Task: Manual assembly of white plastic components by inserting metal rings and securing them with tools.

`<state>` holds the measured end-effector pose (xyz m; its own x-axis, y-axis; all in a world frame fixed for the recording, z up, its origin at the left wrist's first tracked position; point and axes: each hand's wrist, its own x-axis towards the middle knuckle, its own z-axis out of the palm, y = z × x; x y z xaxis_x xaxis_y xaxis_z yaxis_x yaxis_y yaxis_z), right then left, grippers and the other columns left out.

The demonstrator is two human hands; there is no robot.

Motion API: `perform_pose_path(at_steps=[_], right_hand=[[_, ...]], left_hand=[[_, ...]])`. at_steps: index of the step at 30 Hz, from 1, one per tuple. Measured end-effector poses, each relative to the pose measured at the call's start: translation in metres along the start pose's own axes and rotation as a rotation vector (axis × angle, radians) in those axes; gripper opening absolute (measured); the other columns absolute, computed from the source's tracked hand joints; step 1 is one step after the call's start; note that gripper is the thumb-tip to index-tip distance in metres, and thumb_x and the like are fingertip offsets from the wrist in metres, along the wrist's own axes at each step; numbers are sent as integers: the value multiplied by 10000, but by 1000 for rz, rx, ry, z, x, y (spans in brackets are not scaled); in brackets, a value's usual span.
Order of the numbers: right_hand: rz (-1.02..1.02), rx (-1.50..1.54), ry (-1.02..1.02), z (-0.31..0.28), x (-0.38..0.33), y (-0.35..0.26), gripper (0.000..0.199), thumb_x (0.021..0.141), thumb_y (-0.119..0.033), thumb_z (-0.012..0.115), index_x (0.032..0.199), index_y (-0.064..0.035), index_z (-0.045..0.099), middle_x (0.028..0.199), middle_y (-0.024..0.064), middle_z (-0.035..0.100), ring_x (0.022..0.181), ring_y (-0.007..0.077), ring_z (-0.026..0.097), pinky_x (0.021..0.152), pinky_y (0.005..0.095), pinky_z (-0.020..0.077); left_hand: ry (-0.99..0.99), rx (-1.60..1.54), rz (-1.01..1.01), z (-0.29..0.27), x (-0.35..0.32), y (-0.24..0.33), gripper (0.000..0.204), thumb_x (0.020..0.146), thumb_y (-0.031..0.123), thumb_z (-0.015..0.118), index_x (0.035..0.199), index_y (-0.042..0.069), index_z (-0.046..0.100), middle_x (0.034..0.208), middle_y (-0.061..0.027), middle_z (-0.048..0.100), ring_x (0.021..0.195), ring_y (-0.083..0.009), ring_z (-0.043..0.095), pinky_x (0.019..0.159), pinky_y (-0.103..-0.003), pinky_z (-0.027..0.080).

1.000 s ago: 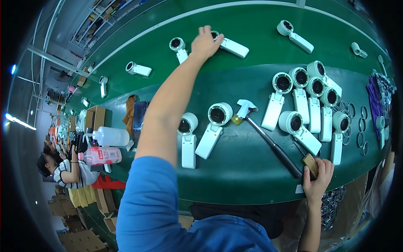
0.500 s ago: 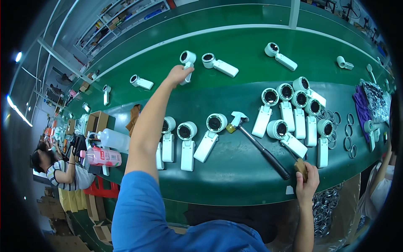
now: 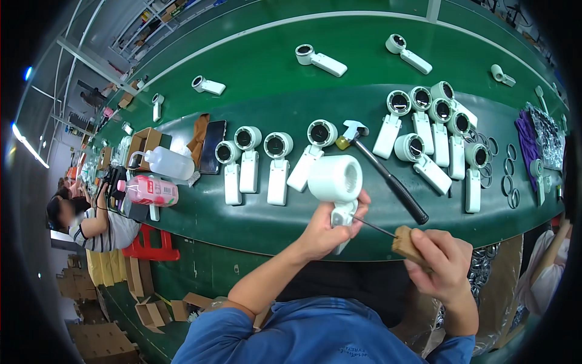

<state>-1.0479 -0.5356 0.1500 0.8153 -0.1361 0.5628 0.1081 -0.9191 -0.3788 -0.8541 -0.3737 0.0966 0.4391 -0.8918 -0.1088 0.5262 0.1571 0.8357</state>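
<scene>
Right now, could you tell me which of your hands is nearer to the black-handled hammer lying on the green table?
Right. The right hand is just below the hammer handle's end; the left hand is further left.

- white handheld device (image 3: 337,182), pale round head
- awl (image 3: 400,238): tan wooden handle, thin dark metal shaft
- table (image 3: 267,73) green, white stripe along far side
- hammer (image 3: 388,176): black handle, silver head
- rows of devices (image 3: 257,161) white with black round faces
- bottle (image 3: 148,191) pink
- sleeves (image 3: 315,337) blue
- cloth (image 3: 526,136) purple
- stool (image 3: 148,246) red
</scene>
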Motion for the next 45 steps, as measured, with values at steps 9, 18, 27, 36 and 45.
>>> perform_pose_path(at_steps=[9,18,27,36,45], right_hand=[[-35,-48,-84,-19,-14,-25,442,767,-223,794,1174,-69,718,887,80,654,612,205,615,523,311,485],[-28,-120,-136,-36,-27,-36,422,759,-230,790,1142,-66,725,906,92,669,620,210,622,529,318,483],[102,-182,24,-9,-45,-2,451,726,-227,816,1154,-100,749,890,60,658,604,178,593,526,301,469],[197,-201,-33,-18,-76,-14,428,750,-219,801,1152,-82,744,877,75,660,588,186,594,513,297,466],[196,-208,-141,-24,-68,-21,402,783,-212,780,1153,-62,738,861,93,662,566,190,590,501,286,461]], left_hand=[[-25,266,102,13,-18,-8,250,918,81,673,1103,29,513,826,-2,514,694,-66,492,622,-222,419],[-371,213,258,5,-20,-9,644,909,150,653,1502,67,417,935,-76,596,651,-90,479,584,-249,424],[-211,-32,178,0,-24,-4,779,847,163,658,1562,89,357,1015,-167,641,611,-102,486,567,-269,436],[-131,28,122,-3,-26,-8,448,835,85,633,1258,-3,511,946,-165,600,604,-111,473,559,-283,424],[-123,213,110,6,-26,-3,298,840,31,577,1134,10,528,954,-146,588,676,-109,502,597,-275,438]])
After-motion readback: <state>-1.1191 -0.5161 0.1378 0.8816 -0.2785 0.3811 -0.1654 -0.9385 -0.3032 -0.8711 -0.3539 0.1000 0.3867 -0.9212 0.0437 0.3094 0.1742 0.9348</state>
